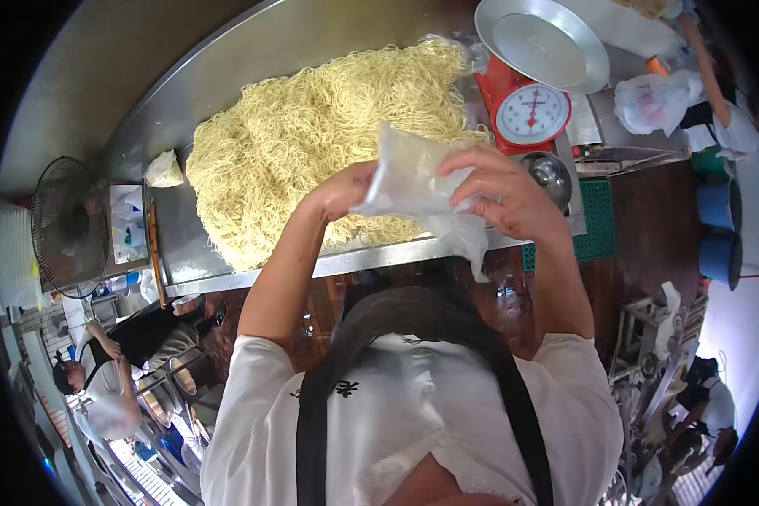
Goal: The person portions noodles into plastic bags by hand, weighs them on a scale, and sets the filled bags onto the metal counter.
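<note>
A translucent plastic bag [413, 173] hangs between my two hands, in front of a large heap of pale yellow noodles [329, 118]. My left hand [347, 192] is closed on the bag's left edge, its fingers partly hidden behind the plastic. On the other side, my right hand [508, 192] grips the bag with curled fingers. The bag's lower end dangles loosely below my right hand. Whether anything is inside the bag, I cannot tell.
Right of the noodles stands a red dial scale [531, 114] with a round metal pan [541, 44]. A metal bowl [548, 179] sits below it. At left are a small bag of noodles [164, 169] and a wire strainer [71, 226]. Other people work on both sides.
</note>
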### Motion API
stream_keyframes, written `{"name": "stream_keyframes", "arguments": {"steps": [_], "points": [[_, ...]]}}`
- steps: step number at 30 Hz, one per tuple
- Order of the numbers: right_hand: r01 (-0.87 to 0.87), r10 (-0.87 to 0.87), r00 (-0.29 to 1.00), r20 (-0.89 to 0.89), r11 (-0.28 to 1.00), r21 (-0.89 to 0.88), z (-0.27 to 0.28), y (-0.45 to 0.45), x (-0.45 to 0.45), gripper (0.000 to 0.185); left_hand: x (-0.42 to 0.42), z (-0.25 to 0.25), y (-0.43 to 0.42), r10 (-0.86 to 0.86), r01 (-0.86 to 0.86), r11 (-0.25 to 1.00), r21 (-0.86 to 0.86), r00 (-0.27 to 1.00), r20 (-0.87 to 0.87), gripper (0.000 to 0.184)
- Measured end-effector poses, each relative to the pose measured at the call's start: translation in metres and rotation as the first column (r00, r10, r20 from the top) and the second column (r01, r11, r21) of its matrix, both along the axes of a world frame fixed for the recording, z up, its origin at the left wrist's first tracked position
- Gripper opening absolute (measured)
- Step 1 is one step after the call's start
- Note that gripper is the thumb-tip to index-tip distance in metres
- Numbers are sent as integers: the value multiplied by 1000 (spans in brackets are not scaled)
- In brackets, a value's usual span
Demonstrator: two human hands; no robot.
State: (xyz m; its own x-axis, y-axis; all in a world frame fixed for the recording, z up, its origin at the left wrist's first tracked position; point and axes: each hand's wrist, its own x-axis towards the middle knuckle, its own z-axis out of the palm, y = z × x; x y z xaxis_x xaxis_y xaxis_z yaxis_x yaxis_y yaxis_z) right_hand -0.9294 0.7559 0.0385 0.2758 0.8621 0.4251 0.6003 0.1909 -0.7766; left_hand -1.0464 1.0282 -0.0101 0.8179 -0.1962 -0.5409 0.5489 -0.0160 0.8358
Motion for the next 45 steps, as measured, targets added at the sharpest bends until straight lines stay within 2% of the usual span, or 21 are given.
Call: {"name": "stream_keyframes", "arguments": {"steps": [1,3,4,6,8,10,13,14,16,17,18,19,20,22,23,25,30,33,36,39,45], "points": [[22,-23,1000,22,999,44,2,-2,0,21,-8,3,0,70,-74,991,115,997,40,56],[182,-187,980,72,981,74,2,-4,-5,18,-23,8,-2,191,-228,915,333,972,140,45],[263,-271,958,95,960,92,1,-5,-7,17,-27,6,2,373,-409,880,243,910,184,42],[354,-345,933,-100,930,98,-19,0,-6,22,-29,-5,16,683,-709,704,45,693,231,34],[371,-308,852,-424,926,73,-38,7,-10,28,-32,-16,25,699,-741,672,6,637,324,30],[295,-134,598,-790,953,62,-46,17,-16,36,-31,-11,20,690,-734,677,-55,606,396,28],[351,-158,504,-849,936,35,-44,28,-27,46,-31,3,0,767,-779,615,-125,553,325,29],[405,-214,597,-773,912,59,-47,33,-26,46,-35,-5,6,756,-743,646,-175,590,283,34],[497,-344,734,-585,860,118,-52,40,-20,46,-42,-24,12,679,-640,728,-245,625,385,40],[492,-328,691,-645,866,86,-48,37,-18,47,-46,-35,16,642,-585,762,-278,631,436,42],[480,-309,645,-699,875,56,-34,32,-15,47,-48,-46,21,639,-598,764,-241,654,405,50],[464,-289,598,-748,885,30,-26,29,-12,48,-49,-52,22,726,-629,683,-371,640,252,50],[454,-261,607,-751,889,59,-24,28,-9,48,-50,-56,24,781,-660,575,-483,619,85,51],[432,-205,622,-756,895,114,-23,27,-4,48,-53,-71,27,797,-675,561,-478,597,92,55],[431,-211,630,-748,895,110,-21,25,-3,47,-54,-82,28,754,-662,656,-364,600,268,60],[428,-223,645,-731,898,104,-14,24,-1,46,-52,-84,22,684,-641,722,-259,604,409,62],[424,-210,639,-740,899,111,2,26,-1,47,-52,-81,16,597,-526,802,-283,715,363,45],[407,-170,638,-751,903,141,5,30,0,45,-42,-59,0,706,-635,700,-326,685,182,38],[404,-175,680,-712,900,164,4,35,2,44,-46,-54,-6,741,-669,636,-385,668,64,33],[412,-206,709,-675,897,159,5,40,-1,43,-47,-58,-11,666,-637,745,-200,727,167,37],[433,-275,767,-580,889,150,6,48,-1,40,-50,-58,-17,530,-502,845,-186,831,168,36]]}}
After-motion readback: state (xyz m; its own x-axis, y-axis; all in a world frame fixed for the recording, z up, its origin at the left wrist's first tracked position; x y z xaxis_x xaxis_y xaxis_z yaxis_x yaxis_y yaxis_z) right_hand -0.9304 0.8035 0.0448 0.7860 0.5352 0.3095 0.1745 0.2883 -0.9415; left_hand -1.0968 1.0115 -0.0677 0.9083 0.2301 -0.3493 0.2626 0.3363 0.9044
